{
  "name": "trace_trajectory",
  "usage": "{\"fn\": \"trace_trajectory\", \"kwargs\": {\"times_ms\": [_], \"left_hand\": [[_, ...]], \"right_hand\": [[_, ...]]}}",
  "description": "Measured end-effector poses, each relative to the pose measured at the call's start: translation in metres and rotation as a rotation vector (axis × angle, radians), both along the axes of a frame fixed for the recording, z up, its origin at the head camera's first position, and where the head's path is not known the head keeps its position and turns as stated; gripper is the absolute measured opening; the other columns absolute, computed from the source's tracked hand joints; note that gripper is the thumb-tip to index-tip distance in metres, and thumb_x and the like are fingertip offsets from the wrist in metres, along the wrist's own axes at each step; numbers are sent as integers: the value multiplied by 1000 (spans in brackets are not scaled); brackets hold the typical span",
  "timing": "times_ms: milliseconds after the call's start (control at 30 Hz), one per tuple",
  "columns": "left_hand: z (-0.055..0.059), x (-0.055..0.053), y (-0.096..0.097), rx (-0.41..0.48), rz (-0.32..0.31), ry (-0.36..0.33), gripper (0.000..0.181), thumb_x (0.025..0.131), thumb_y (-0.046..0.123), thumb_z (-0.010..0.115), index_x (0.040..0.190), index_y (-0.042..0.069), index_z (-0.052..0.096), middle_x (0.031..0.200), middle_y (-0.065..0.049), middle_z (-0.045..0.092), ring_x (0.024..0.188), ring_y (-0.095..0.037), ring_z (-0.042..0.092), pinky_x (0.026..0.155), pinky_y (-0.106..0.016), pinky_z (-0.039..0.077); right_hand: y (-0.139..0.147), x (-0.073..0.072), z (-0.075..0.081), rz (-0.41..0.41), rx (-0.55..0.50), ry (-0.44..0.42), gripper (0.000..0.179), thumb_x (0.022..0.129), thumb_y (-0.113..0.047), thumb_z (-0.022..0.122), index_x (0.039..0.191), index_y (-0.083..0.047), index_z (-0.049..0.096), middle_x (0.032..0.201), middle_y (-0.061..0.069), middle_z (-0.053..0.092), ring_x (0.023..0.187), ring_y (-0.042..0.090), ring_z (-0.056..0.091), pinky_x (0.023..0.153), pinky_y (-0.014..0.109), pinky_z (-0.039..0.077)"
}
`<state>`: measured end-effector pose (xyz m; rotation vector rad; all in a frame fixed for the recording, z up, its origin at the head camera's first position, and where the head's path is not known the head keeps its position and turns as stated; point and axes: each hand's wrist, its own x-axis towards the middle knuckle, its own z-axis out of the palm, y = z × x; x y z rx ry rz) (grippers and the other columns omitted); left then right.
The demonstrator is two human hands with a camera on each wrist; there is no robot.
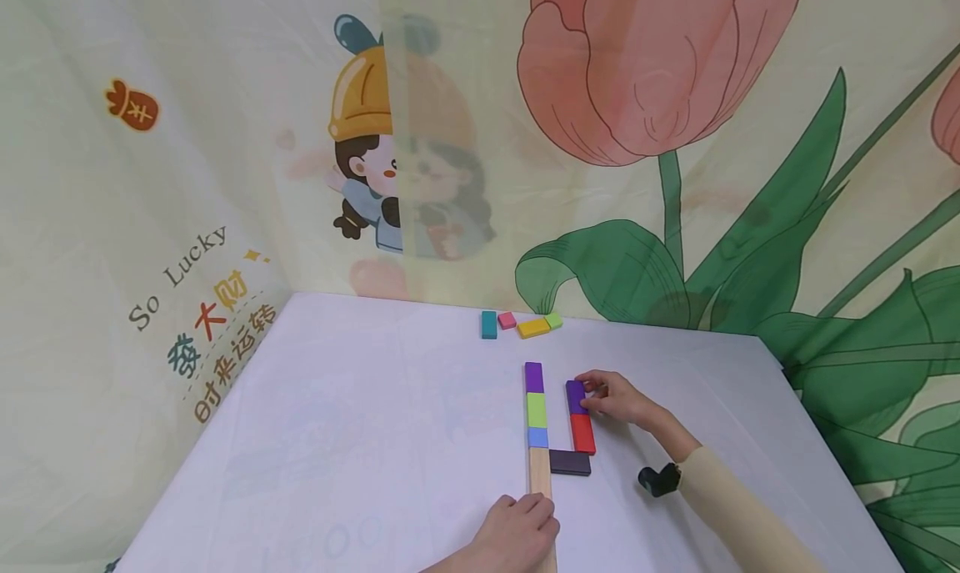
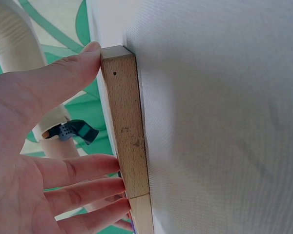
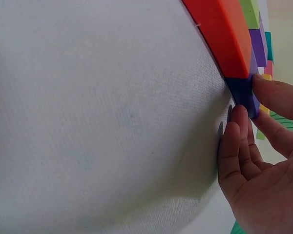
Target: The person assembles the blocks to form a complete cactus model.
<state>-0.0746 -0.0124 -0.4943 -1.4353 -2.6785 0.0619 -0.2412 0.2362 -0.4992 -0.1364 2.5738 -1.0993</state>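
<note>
In the head view, my left hand (image 1: 516, 530) rests on a row of blocks at the front. Its thumb touches one end of a plain wooden block (image 2: 124, 117), and its fairly straight fingers lie along the same block. My right hand (image 1: 617, 398) pinches a dark purple block (image 1: 575, 396) between thumb and index finger. That block stands end to end with a red block (image 1: 582, 434), and its other fingers curve down near the cloth. A black block (image 1: 570, 462) lies crosswise between the red block's near end and the wooden row.
Beyond the wooden part, the row continues with a blue block (image 1: 537, 437), a light green block (image 1: 536, 409) and a purple block (image 1: 533, 377). Near the table's back edge lie a teal block (image 1: 489, 324), a pink block (image 1: 507, 320), a yellow block (image 1: 533, 329) and a small green block (image 1: 553, 320).
</note>
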Motion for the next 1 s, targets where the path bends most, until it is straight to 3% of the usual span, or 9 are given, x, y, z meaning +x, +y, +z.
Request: {"fn": "trace_trajectory", "kwargs": {"times_ms": [333,567,800,1000], "left_hand": [[0,0,0,5,0,-1,44,81,61,64,105,24,67,103,11,57,100,-2,52,65,-15,40],[1,-1,-1,-9,3,-34,46,82,62,63,107,23,67,103,11,57,99,-2,51,65,-15,41],[1,-2,-1,-26,-3,-33,46,84,62,60,108,24,66,101,11,56,93,-1,49,62,-14,38],[0,-3,-1,-35,-9,-44,45,86,62,57,110,24,65,103,12,55,93,-1,48,63,-14,38]], "right_hand": [[1,-14,1,-60,12,-15,40,93,-20,63,128,-1,56,108,16,63,86,18,60,73,30,55],[-1,-46,6,-160,41,49,38,97,-24,56,126,2,55,108,19,62,86,20,60,70,27,53],[-22,-76,10,-318,55,48,42,99,-29,52,127,2,54,126,23,55,105,31,55,89,41,51],[-35,-92,12,-361,41,131,44,97,-27,54,126,6,55,127,27,56,111,36,56,94,44,50]]}}
